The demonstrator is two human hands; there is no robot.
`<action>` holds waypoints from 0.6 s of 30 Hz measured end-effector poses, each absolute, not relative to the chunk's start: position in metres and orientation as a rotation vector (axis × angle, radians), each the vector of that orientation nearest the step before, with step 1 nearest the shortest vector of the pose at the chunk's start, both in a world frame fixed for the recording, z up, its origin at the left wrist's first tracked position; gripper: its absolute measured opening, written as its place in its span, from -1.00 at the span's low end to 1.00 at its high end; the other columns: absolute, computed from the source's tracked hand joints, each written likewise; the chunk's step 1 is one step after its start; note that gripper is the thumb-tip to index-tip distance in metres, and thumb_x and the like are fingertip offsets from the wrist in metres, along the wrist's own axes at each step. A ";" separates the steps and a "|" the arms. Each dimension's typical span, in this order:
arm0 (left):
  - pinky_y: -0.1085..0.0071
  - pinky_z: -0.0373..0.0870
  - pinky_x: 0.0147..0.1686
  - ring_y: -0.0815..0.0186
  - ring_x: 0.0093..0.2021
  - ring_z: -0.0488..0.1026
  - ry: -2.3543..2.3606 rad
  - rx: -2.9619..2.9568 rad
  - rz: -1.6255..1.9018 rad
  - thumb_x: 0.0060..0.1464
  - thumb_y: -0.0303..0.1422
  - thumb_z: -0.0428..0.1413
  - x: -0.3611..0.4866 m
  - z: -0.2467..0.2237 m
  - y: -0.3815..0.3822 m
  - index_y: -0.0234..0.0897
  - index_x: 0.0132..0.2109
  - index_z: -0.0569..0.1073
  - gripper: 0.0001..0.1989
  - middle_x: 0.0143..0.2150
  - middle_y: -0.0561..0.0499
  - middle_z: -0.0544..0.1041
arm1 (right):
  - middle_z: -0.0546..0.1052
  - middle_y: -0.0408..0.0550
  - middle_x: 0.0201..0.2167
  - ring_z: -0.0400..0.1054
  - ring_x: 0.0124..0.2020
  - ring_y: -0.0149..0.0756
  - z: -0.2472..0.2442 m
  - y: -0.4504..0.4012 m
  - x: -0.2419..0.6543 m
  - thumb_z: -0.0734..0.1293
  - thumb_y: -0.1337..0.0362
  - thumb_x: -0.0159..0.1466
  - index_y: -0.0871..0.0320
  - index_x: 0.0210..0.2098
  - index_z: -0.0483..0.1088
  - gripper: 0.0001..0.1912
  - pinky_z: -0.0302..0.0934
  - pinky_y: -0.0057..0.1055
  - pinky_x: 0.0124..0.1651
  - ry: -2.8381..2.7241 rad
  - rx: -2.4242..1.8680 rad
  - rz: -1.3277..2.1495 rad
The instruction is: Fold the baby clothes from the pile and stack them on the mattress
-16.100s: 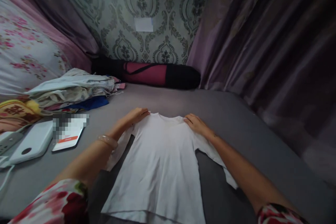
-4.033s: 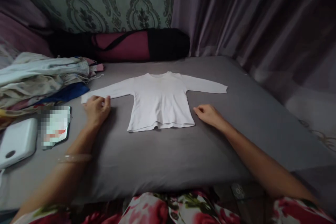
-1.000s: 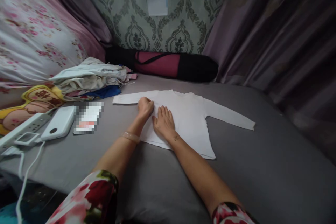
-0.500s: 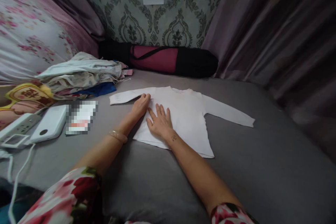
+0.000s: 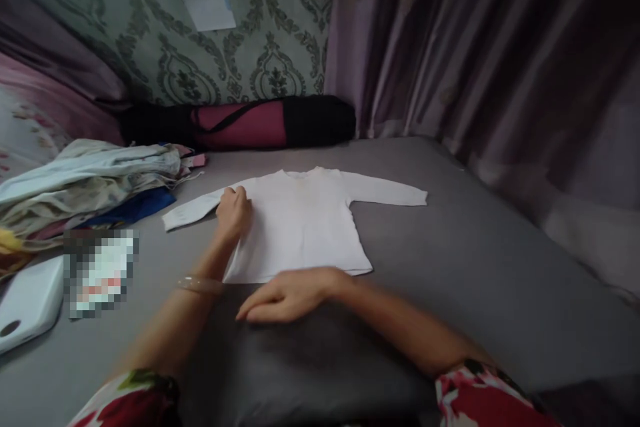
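Observation:
A white long-sleeved shirt (image 5: 305,227) lies spread on the grey bed surface, its neckline toward the wall and both sleeves stretched sideways. My left hand (image 5: 234,210) has its fingers closed on the cloth where the left-hand sleeve meets the body; the fingertips are partly hidden. Just in front of the bottom hem, my right hand (image 5: 290,295) hangs with its fingers stretched toward the left and nothing in them. It overlaps a little of the hem in the view.
At the left is a pile of clothes (image 5: 95,177). Nearer are a white device (image 5: 33,303) and a blurred-out item (image 5: 103,277). A black and maroon long bag (image 5: 240,123) lies against the patterned wall. Purple curtains (image 5: 450,47) hang at the right.
My right hand has lifted off the shirt and come back toward me past the hem. My left hand stays at the sleeve joint. The view has turned to the right.

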State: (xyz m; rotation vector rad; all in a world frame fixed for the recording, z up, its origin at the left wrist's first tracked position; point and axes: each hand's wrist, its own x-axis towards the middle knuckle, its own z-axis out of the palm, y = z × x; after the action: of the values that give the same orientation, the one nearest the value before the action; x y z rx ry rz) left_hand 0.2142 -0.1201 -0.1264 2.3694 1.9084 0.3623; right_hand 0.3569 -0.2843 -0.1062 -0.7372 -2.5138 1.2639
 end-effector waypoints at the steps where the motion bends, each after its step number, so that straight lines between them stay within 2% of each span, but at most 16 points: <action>1: 0.14 0.35 -0.15 -0.01 -0.01 0.39 1.822 2.418 0.398 0.20 -0.41 -0.05 0.224 -0.125 -0.125 -0.43 0.02 0.37 -0.71 -0.04 -0.34 0.41 | 0.56 -0.10 -0.05 0.41 -0.01 -0.35 -0.101 -0.278 0.379 0.20 0.21 0.35 0.13 0.00 0.47 -0.68 0.22 -0.51 0.02 -2.390 -0.823 1.263; 2: 0.18 0.35 -0.11 0.05 -0.01 0.39 1.722 2.463 0.419 0.20 -0.39 -0.02 0.235 -0.124 -0.130 -0.40 0.03 0.38 -0.71 -0.07 -0.27 0.44 | 0.58 -0.10 -0.10 0.44 -0.09 -0.36 -0.098 -0.269 0.403 0.20 0.25 0.35 0.15 -0.04 0.50 -0.70 0.24 -0.50 -0.03 -2.269 -0.962 1.176; 5: 0.33 0.36 -0.05 0.26 -0.11 0.44 1.356 2.552 0.416 0.18 -0.39 0.02 0.277 -0.131 -0.148 -0.28 -0.06 0.44 -0.79 -0.16 -0.08 0.49 | 0.58 -0.08 -0.16 0.42 -0.10 -0.33 -0.104 -0.242 0.478 0.18 0.38 0.32 0.13 -0.12 0.52 -0.71 0.22 -0.42 -0.02 -1.872 -1.542 0.698; 8: 0.29 0.38 -0.02 0.24 -0.11 0.45 0.891 2.585 0.494 0.17 -0.44 -0.03 0.321 -0.145 -0.173 -0.31 -0.08 0.45 -0.78 -0.13 -0.13 0.51 | 0.53 -0.02 -0.12 0.38 -0.08 -0.29 -0.124 -0.229 0.530 0.20 0.46 0.27 0.13 -0.13 0.51 -0.69 0.21 -0.40 -0.02 -1.603 -2.031 0.305; 11: 0.24 0.35 0.07 0.20 0.01 0.43 0.747 2.610 0.560 0.18 -0.44 -0.05 0.353 -0.161 -0.199 -0.35 -0.02 0.41 -0.74 -0.03 -0.19 0.50 | 0.48 0.00 -0.09 0.35 -0.04 -0.28 -0.143 -0.229 0.547 0.26 0.46 0.22 0.11 -0.09 0.49 -0.69 0.20 -0.42 -0.02 -1.649 -2.187 0.239; 15: 0.11 0.16 0.24 0.07 0.28 0.21 0.906 2.695 0.546 0.25 -0.32 -0.07 0.369 -0.177 -0.221 -0.45 0.17 0.28 -0.59 0.22 -0.29 0.34 | 0.43 0.00 -0.04 0.33 0.00 -0.25 -0.153 -0.232 0.541 0.24 0.40 0.25 0.08 -0.06 0.45 -0.70 0.19 -0.41 0.00 -1.722 -2.199 0.166; 18: 0.09 0.05 0.30 0.04 0.35 0.10 1.004 2.785 0.430 0.31 -0.21 -0.16 0.370 -0.185 -0.228 -0.50 0.27 0.20 -0.47 0.31 -0.29 0.24 | 0.42 -0.02 -0.02 0.35 -0.04 -0.27 -0.152 -0.233 0.540 0.22 0.35 0.30 0.06 -0.06 0.44 -0.74 0.19 -0.42 -0.03 -1.753 -2.190 0.167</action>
State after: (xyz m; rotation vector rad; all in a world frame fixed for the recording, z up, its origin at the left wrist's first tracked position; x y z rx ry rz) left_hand 0.3705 -0.2277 -0.1846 2.7851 1.0038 0.4303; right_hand 0.5399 -0.2331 -0.1524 -2.1902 -1.7529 0.1665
